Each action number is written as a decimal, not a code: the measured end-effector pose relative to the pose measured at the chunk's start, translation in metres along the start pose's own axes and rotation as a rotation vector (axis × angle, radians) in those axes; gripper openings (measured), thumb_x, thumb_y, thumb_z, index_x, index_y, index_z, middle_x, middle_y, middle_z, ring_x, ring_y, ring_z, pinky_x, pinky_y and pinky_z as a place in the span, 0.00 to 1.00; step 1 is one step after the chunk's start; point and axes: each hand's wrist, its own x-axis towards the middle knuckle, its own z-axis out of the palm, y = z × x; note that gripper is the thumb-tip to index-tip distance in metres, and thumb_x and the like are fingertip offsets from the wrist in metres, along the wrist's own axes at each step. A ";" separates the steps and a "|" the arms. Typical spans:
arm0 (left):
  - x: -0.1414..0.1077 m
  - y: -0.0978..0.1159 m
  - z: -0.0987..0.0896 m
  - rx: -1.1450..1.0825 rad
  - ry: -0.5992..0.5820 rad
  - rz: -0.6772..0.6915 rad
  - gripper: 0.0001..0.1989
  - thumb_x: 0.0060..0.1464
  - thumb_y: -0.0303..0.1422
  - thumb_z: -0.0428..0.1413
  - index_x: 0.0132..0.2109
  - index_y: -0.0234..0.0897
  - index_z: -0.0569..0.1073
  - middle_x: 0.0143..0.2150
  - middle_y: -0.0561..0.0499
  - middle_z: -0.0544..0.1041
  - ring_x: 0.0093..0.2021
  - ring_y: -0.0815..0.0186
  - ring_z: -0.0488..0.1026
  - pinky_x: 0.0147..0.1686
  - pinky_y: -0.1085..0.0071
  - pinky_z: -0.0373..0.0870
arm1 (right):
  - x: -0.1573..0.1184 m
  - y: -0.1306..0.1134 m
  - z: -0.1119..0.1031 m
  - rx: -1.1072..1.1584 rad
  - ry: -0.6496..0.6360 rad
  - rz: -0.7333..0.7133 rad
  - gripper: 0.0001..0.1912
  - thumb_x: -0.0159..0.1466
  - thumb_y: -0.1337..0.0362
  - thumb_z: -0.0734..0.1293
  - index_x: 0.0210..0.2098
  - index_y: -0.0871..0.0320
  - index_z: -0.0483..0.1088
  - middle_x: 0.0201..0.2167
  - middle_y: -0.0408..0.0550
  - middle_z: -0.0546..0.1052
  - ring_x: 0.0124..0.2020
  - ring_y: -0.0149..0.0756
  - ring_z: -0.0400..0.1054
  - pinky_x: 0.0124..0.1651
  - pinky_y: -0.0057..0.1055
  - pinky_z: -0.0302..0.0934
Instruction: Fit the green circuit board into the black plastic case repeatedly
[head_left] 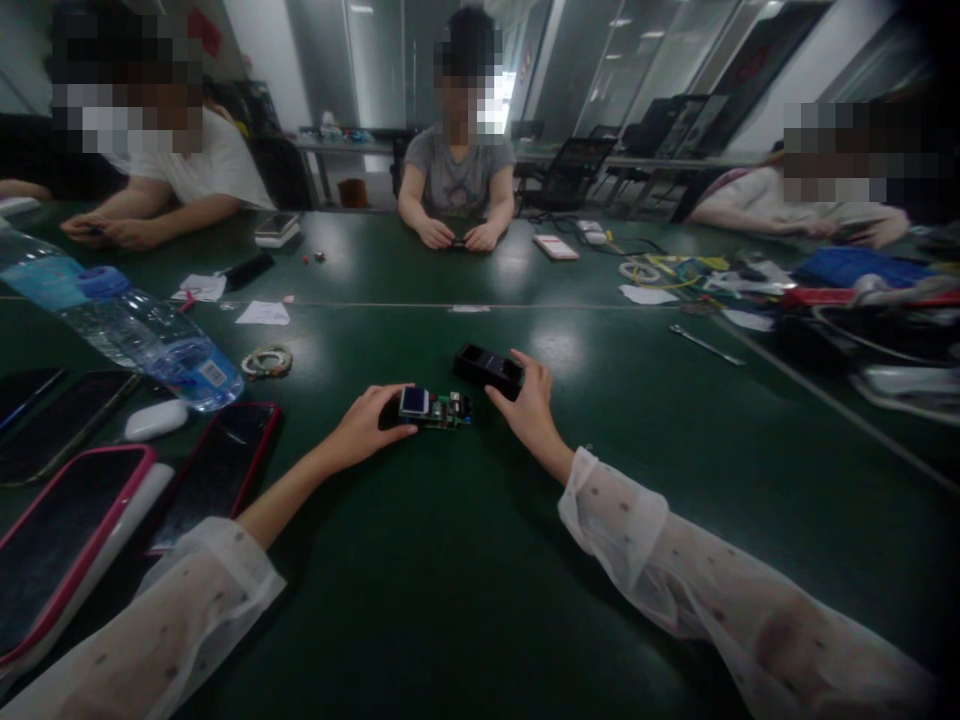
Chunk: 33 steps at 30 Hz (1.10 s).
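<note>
Between the thumb and fingers of my left hand (373, 428) is the left end of a small green circuit board (448, 408) with a little screen. My right hand (530, 405) has its thumb and fingers around the right end of a black case (480, 366), which lies slantwise on the dark green table (420, 600). The case is just beyond and to the right of the board, and the two are apart. Whatever is inside the case is too dark to make out.
Phones (217, 470), a white earphone case (156, 420), plastic bottles (172, 350) and a bracelet (267, 361) are at the left. Cables (675, 270), a metal tool (706, 345) and a blue bag (862, 268) lie at the right. Three people sit across the table.
</note>
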 end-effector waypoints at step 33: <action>-0.001 0.000 0.000 -0.003 0.000 -0.007 0.31 0.55 0.43 0.58 0.63 0.46 0.60 0.58 0.44 0.67 0.57 0.52 0.65 0.54 0.50 0.64 | 0.005 0.011 0.007 0.072 0.044 -0.041 0.25 0.55 0.65 0.70 0.51 0.56 0.62 0.49 0.55 0.68 0.52 0.48 0.64 0.54 0.50 0.61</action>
